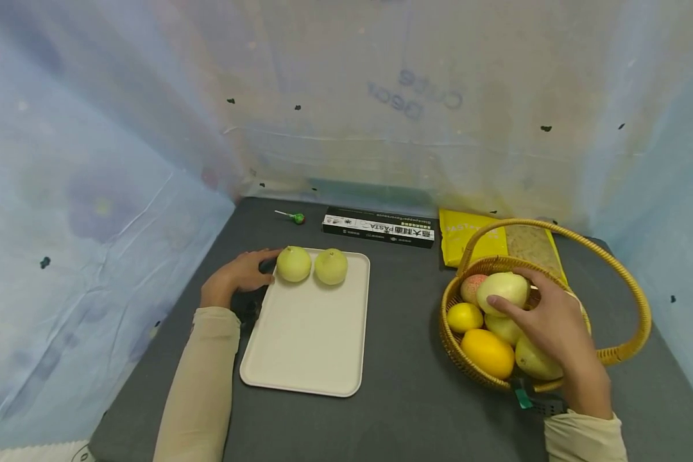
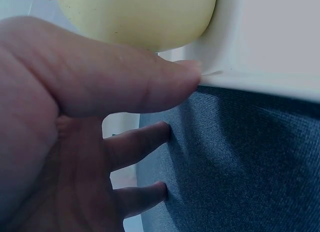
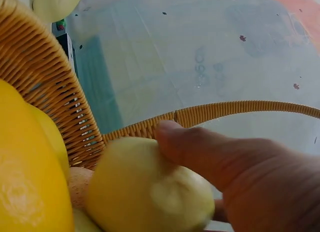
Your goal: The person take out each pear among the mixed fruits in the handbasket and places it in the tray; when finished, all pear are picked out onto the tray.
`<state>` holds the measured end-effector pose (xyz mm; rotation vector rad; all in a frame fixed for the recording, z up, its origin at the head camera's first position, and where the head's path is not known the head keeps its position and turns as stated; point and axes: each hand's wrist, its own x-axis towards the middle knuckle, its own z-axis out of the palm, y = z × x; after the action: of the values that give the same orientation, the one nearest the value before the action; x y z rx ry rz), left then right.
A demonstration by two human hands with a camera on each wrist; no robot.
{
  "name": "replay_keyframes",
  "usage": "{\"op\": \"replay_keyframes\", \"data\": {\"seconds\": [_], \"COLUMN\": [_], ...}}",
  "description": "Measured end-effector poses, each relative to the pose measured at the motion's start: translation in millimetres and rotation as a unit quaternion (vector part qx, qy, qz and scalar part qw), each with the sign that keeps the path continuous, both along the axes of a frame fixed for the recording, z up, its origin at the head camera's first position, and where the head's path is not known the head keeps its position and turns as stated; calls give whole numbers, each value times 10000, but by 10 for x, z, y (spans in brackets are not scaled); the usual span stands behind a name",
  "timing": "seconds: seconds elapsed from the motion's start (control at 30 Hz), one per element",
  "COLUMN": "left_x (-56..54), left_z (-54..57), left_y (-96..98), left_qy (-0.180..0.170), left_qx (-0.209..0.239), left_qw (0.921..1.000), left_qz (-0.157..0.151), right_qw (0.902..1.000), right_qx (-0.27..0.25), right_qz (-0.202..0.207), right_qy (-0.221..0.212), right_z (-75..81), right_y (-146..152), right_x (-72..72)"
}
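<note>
A pale yellow-green pear [image 1: 503, 293] is gripped between the thumb and fingers of my right hand [image 1: 554, 321], over the wicker basket [image 1: 447, 333]. In the right wrist view, the thumb lies along the top of that pear [image 3: 145, 184]; the other fingers are mostly hidden. My left hand [image 1: 239, 276] rests at the upper left edge of a white tray [image 1: 308, 340], with its thumb [image 2: 150, 84] touching the rim and other fingertips down on the dark tabletop. Two more pale pears, one left [image 1: 293, 264] and one right [image 1: 331, 267], sit at the tray's far end.
Inside the basket lie a lemon [image 1: 464, 317], an orange-yellow fruit [image 1: 487, 353], a pinkish fruit [image 1: 472, 287] and more pale fruit [image 1: 536, 359]. The basket's handle [image 1: 618, 263] arches up on the right. Behind are a yellow packet [image 1: 462, 240], a pasta box [image 1: 379, 228] and a lollipop [image 1: 297, 218].
</note>
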<state>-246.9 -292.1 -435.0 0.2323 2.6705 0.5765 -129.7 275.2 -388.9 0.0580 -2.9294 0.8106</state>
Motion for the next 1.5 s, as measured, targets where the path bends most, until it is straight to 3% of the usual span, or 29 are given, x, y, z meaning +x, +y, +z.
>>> {"op": "replay_keyframes", "data": {"seconds": [0.17,0.3,0.5,0.67,0.77,0.9,1.17,1.4,1.5], "left_x": [-8,-21,-28,-24,-15,-3,-7,-4,-6], "left_z": [0,3,14,16,22,35,1,-4,-15], "left_y": [-2,-6,-9,-2,6,13,-8,-4,-3], "left_qy": [21,57,73,47,4,-14,23,72,101], "left_qx": [-1,-19,2,-23,-42,-32,-27,0,-5], "left_qw": [10000,10000,10000,10000,10000,10000,10000,10000,9999], "left_qz": [-10,-25,-6,-43,-25,14,-8,-33,-61], "right_qw": [9961,9949,9949,9955,9866,9682,9518,9467,9395], "right_qx": [-81,-93,-290,-607,-1198,-1938,-2471,-2527,-2615], "right_qz": [430,614,810,683,712,909,1355,1618,1851], "right_qy": [-769,-799,-535,233,847,1296,1214,1173,1209], "right_z": [52,75,66,22,-8,1,115,168,181], "right_y": [-5,-32,-66,-67,-81,-127,-324,-525,-631], "right_x": [-8,-7,9,71,116,168,176,103,61]}}
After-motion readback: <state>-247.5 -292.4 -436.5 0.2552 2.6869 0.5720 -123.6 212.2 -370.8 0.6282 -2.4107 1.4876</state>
